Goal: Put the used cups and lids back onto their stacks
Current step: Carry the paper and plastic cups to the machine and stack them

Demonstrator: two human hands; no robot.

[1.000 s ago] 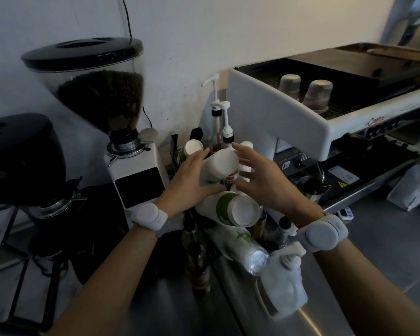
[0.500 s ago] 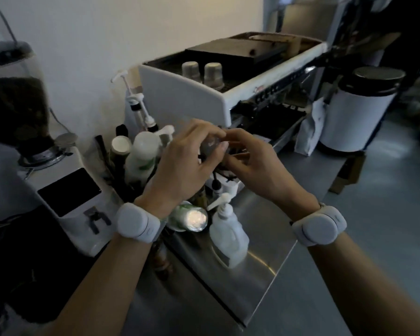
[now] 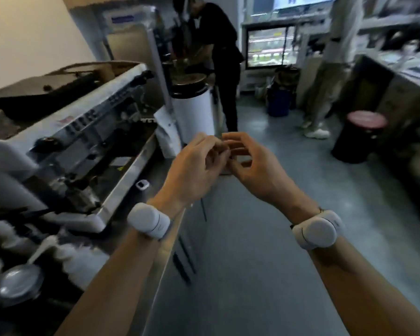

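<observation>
Both hands meet in mid-air past the counter edge: the left hand (image 3: 194, 168) has its fingers curled toward the right hand (image 3: 250, 163), whose fingers are loosely bent, and blur hides whether either holds anything. Half a second ago they worked over the pump bottles; since then the view has swung right, toward the room. One stack of cups (image 3: 18, 284) lies at the lower left by one pump bottle (image 3: 80, 263). One espresso machine (image 3: 66, 122) fills the left, one white canister (image 3: 194, 112) stands beyond it, and two people stand farther back.
</observation>
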